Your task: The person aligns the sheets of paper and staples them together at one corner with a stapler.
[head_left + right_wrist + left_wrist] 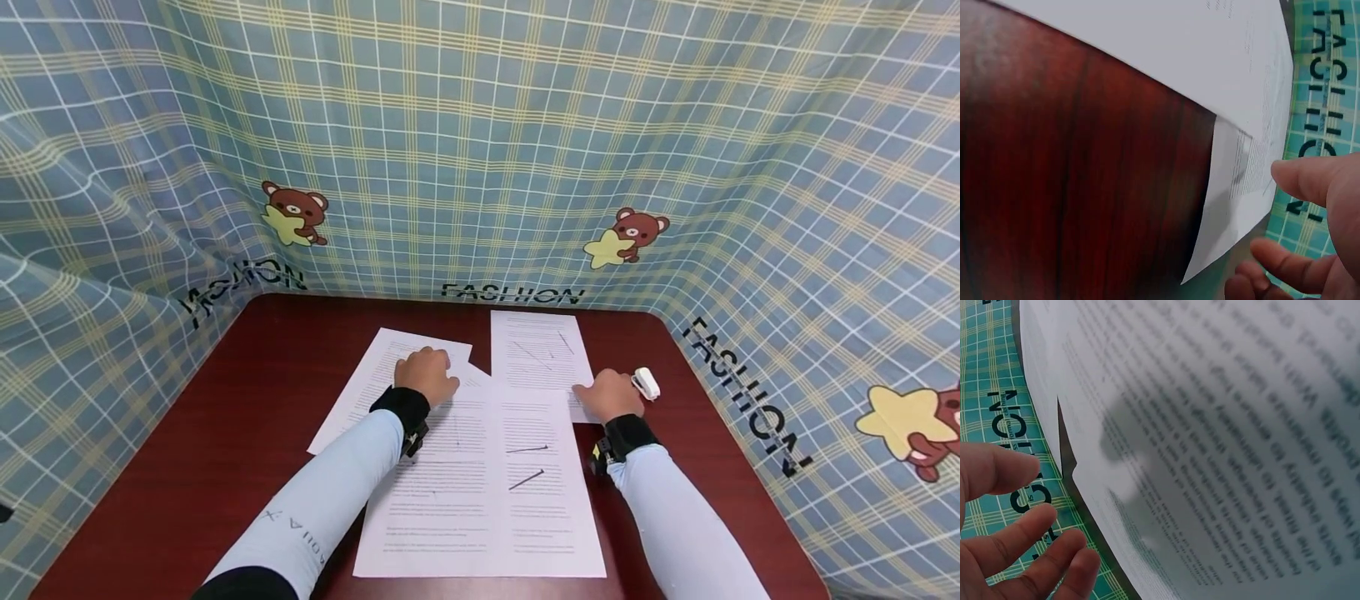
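Observation:
Several printed white sheets overlap on the dark red table. My left hand is over the large front sheets and the tilted left sheet. In the left wrist view its thumb and fingers are spread, with nothing between them. My right hand is at the right edge of the upper right sheet. The right wrist view shows its thumb near a sheet corner, apart from the bent fingers. Just beyond this hand is a small rounded white object; whether they touch is unclear.
The dark red table extends to both sides of the papers. A blue checked cloth with bears and lettering hangs behind and along the sides. Dark strokes mark some of the printed pages.

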{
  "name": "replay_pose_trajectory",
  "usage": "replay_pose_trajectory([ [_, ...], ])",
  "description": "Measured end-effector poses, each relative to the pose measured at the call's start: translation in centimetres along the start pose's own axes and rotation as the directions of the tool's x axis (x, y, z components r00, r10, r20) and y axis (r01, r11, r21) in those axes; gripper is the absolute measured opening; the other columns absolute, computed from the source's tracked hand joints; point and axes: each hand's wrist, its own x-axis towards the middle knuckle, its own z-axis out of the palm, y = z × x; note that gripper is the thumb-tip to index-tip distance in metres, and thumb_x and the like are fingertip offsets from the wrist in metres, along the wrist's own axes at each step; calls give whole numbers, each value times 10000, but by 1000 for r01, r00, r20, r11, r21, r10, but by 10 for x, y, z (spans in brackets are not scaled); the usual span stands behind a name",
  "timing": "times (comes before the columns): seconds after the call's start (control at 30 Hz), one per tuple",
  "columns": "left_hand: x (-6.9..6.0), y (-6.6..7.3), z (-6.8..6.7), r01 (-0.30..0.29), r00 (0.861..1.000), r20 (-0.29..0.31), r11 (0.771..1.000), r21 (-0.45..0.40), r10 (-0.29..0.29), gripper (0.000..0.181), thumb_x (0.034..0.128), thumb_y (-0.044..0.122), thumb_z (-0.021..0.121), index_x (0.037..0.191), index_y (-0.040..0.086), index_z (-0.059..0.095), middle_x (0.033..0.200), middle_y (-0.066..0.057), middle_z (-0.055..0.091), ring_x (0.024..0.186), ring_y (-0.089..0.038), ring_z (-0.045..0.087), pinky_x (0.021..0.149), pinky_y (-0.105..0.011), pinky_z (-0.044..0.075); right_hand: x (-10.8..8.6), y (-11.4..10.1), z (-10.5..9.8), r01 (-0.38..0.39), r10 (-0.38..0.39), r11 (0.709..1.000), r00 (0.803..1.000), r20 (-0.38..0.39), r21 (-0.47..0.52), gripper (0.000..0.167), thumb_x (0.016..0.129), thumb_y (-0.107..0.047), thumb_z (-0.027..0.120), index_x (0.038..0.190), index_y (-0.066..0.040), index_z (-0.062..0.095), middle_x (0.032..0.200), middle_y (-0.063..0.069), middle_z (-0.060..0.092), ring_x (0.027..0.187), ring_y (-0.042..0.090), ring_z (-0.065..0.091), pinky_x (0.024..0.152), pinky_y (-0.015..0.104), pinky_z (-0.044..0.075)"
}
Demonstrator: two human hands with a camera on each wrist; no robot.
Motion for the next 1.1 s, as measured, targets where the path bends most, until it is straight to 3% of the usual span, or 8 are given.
replay_pose_trajectory([
  [0.2, -8, 6, 5, -43, 999, 8, 999, 10, 43, 260, 905, 342, 757, 1059, 133, 741, 1005, -48, 707, 949, -256, 657, 866, -505, 485, -7, -14, 5, 12, -12, 1000, 1000, 21, 13, 497, 890, -499, 729, 1044, -28, 722, 810, 119, 663, 728, 284, 615, 557, 402, 439],
  [0.5, -18, 16, 19, -118, 990, 87, 991, 56, 113, 469, 819, 549, 813, 1105, 182, 753, 1022, 15, 740, 925, -200, 672, 846, -490, 508, -13, -25, 11, 8, -7, 1000, 1000, 23, -25, 556, 837, -521, 783, 1079, -26, 710, 858, 116, 685, 736, 281, 625, 560, 412, 462],
  [0.8, -20, 16, 32, -117, 990, 96, 988, 100, 108, 441, 745, 547, 879, 968, 193, 740, 900, 35, 706, 825, -173, 635, 787, -479, 486, -14, -27, 10, 1, -1, 1000, 1000, 28, -23, 550, 805, -495, 819, 1067, -22, 723, 866, 120, 698, 717, 286, 625, 528, 418, 458],
  [0.9, -20, 15, 34, -116, 991, 82, 988, 102, 108, 419, 730, 546, 885, 908, 204, 718, 858, 41, 692, 800, -173, 627, 773, -481, 482, -15, -28, 10, 8, -8, 1000, 1000, 29, -4, 450, 808, -455, 821, 983, -48, 746, 828, 102, 700, 704, 280, 627, 523, 409, 459],
  [1.03, -20, 16, 34, -112, 991, 84, 988, 107, 103, 404, 720, 546, 887, 850, 218, 689, 838, 44, 680, 795, -176, 626, 769, -486, 479, -16, -26, 10, 46, -48, 998, 998, 35, 48, 250, 832, -348, 784, 749, -119, 731, 704, 40, 662, 666, 250, 603, 511, 372, 434],
  [1.1, -19, 16, 34, -111, 991, 88, 987, 114, 101, 402, 722, 549, 886, 850, 222, 692, 845, 46, 678, 805, -175, 629, 774, -485, 481, -16, -25, 9, 71, -73, 995, 997, 33, 75, 255, 844, -297, 752, 650, -148, 680, 639, 13, 612, 638, 239, 575, 504, 357, 409],
])
